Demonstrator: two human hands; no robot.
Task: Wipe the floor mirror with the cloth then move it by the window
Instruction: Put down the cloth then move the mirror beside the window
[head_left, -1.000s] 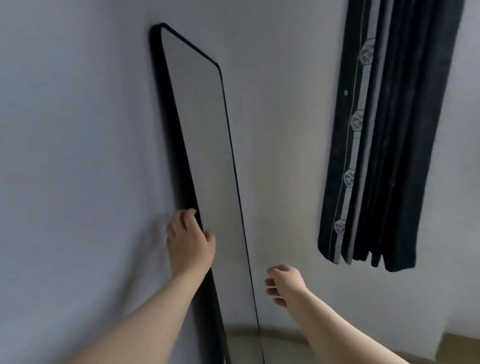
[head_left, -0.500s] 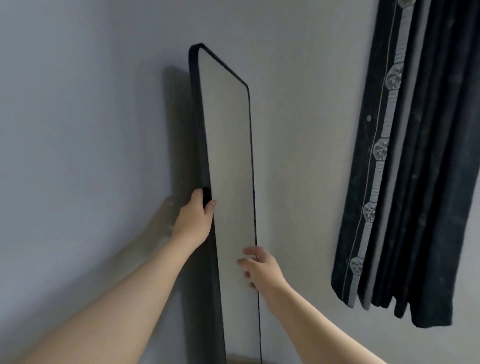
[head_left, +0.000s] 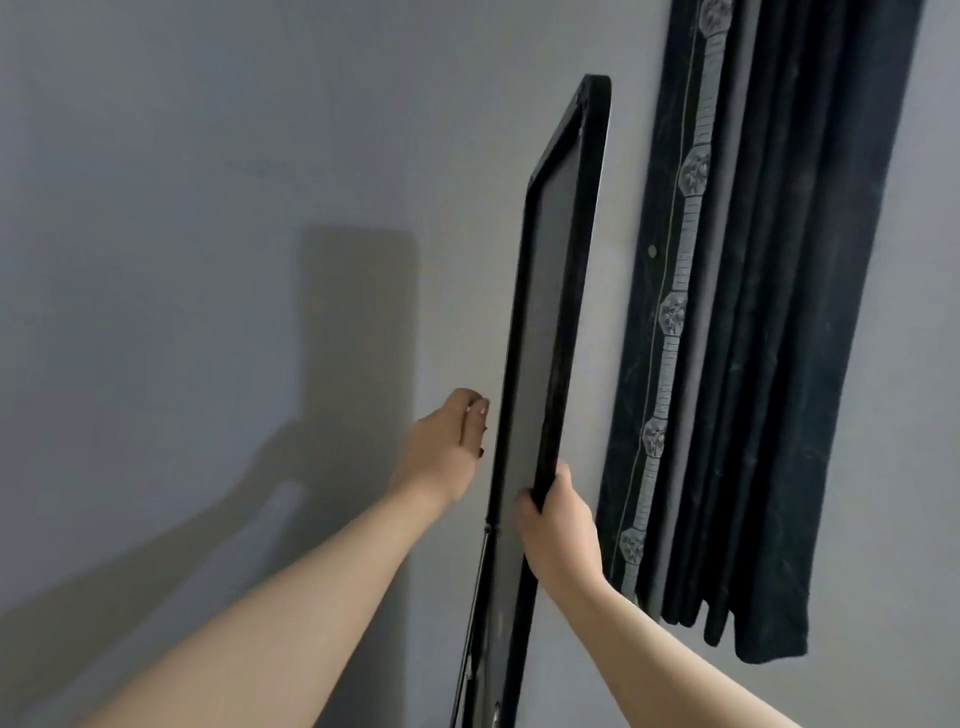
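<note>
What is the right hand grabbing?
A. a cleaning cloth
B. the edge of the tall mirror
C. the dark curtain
B: the right hand has its fingers curled round the black edge of the mirror, while the curtain hangs further right.

Floor mirror, centre, standing before the wall; left hand at its left edge, right hand gripping its right edge, lower; curtain hanging to the right.
</note>
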